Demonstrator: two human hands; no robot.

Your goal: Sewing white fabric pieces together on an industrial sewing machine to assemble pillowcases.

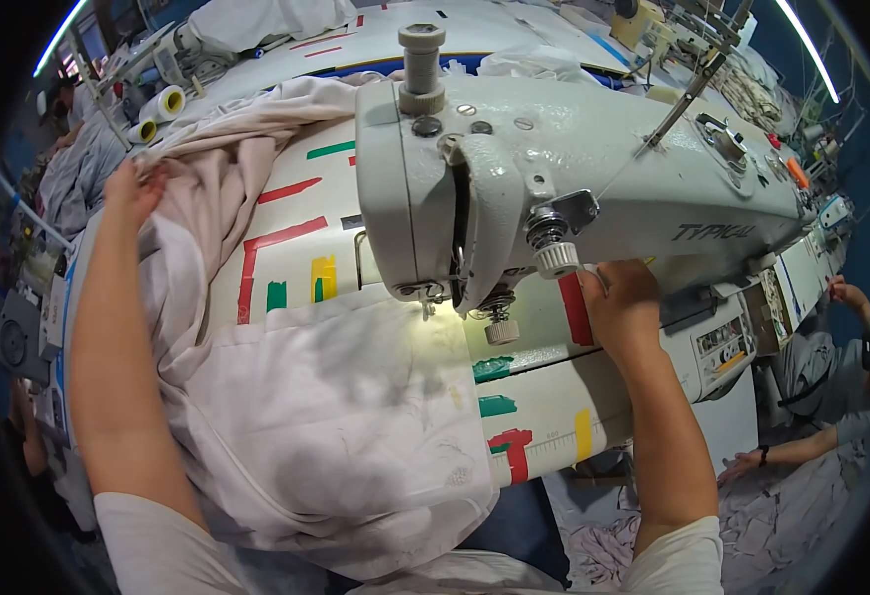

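Pale cloth [355,426], the central element, lies on the desk [286,268], its far right part beneath the needle end [429,300] of a sewing machine [574,149]; whether the foot presses on it I cannot tell. Its near part droops over the front edge, and to the left it gathers into loose, pinkish folds [236,183]. I judge the material light, limp and easily creased, not fragile, though the hanging bulk may drag on the flat part. I would take hold at the left folds, and steady the flat panel with spread fingers near its right edge, well apart from the needle.

The left hand [137,188] reaches far out to the upper-left border of the folds, fingers curled; I cannot tell whether they grip. The right hand [623,302] is under the machine's arm, apart from the panel and beside a red tape strip [575,309]; its fingertips are hidden, so I cannot tell what, if anything, they hold.

Farther out, at right, a co-worker's hand [740,466] is near more pale fabric [802,511]; at upper left I note yellow-ended rolls [169,102].
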